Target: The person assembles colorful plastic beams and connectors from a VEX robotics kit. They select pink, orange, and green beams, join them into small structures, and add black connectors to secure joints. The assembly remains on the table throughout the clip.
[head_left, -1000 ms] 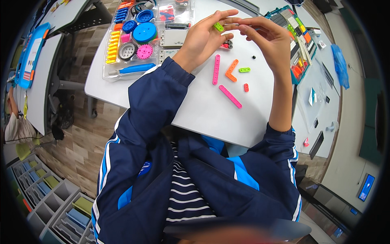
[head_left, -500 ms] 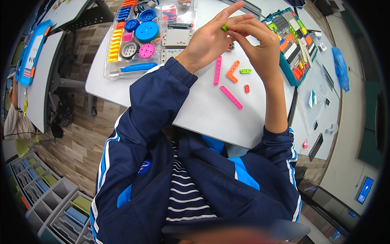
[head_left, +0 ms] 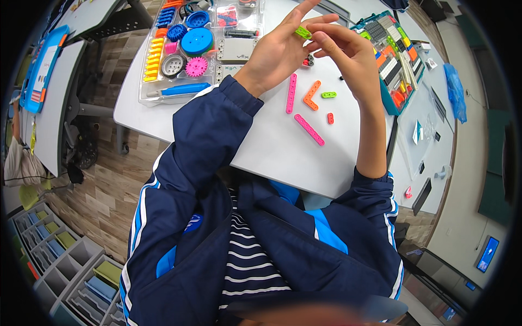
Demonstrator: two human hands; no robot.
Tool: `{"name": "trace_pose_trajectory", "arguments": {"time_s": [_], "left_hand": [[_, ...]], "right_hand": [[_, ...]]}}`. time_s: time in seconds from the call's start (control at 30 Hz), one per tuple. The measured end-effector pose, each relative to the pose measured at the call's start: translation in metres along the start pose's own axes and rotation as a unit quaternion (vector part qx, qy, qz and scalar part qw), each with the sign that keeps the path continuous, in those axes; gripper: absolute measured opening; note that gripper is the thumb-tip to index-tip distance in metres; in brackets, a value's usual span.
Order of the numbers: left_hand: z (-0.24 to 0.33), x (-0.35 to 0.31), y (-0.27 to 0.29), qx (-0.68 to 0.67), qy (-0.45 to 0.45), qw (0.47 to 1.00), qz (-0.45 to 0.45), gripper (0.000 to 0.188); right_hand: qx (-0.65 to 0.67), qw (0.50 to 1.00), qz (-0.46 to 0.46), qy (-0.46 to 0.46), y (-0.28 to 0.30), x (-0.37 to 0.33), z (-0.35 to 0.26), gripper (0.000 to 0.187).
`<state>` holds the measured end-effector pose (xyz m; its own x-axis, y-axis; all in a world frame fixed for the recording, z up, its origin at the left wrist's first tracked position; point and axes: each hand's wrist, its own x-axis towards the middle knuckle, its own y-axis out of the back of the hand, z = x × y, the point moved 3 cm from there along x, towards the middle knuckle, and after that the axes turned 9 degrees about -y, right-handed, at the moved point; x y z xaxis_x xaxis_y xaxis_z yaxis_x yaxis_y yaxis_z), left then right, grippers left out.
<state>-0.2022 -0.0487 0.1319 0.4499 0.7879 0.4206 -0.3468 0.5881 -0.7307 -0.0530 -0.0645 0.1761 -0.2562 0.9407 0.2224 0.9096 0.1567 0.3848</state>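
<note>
My left hand [head_left: 274, 58] is raised over the far side of the white table, palm turned up and fingers stretched apart. Against it lies a short lime-green beam [head_left: 303, 32] with holes. My right hand [head_left: 350, 62] pinches the beam's right end between thumb and fingers. Below the hands rest two pink beams [head_left: 291, 93] [head_left: 309, 130], an orange angled beam [head_left: 311, 96], another short green beam [head_left: 328, 95] and a small red connector [head_left: 330, 118]. A small dark and red part [head_left: 308, 61] shows partly between the hands.
At the far left of the table sits a clear tray [head_left: 142, 96] with wheels, gears and grey modules. A teal box [head_left: 389, 103] of sorted parts stands at the right. Further right are a blue plastic bag [head_left: 455, 92] and a second table [head_left: 432, 195].
The green beam has turned and shows more of its length between my hands. My right hand has shifted slightly right, its thumb now nearer the beam's end.
</note>
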Motion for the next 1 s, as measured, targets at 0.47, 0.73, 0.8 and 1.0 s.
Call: {"name": "trace_pose_trajectory", "arguments": {"time_s": [0.47, 0.73, 0.8, 1.0], "left_hand": [[-0.004, 0.002, 0.003, 0.208, -0.118, 0.969, 0.068, 0.050], [-0.006, 0.003, 0.019, 0.329, -0.111, 0.935, 0.068, 0.034], [-0.005, 0.000, 0.023, 0.313, -0.008, 0.947, 0.069, 0.045], [-0.007, 0.001, 0.027, 0.248, -0.048, 0.960, 0.120, 0.026]], "right_hand": [[0.090, 0.994, -0.053, -0.033, 0.005, 0.003, 0.008, 0.032], [-0.018, 0.998, 0.038, -0.053, 0.014, 0.002, -0.003, 0.022], [-0.024, 0.994, 0.040, -0.094, 0.020, -0.003, -0.003, 0.014], [-0.163, 0.983, 0.083, -0.031, 0.047, -0.021, 0.013, 0.025]]}}
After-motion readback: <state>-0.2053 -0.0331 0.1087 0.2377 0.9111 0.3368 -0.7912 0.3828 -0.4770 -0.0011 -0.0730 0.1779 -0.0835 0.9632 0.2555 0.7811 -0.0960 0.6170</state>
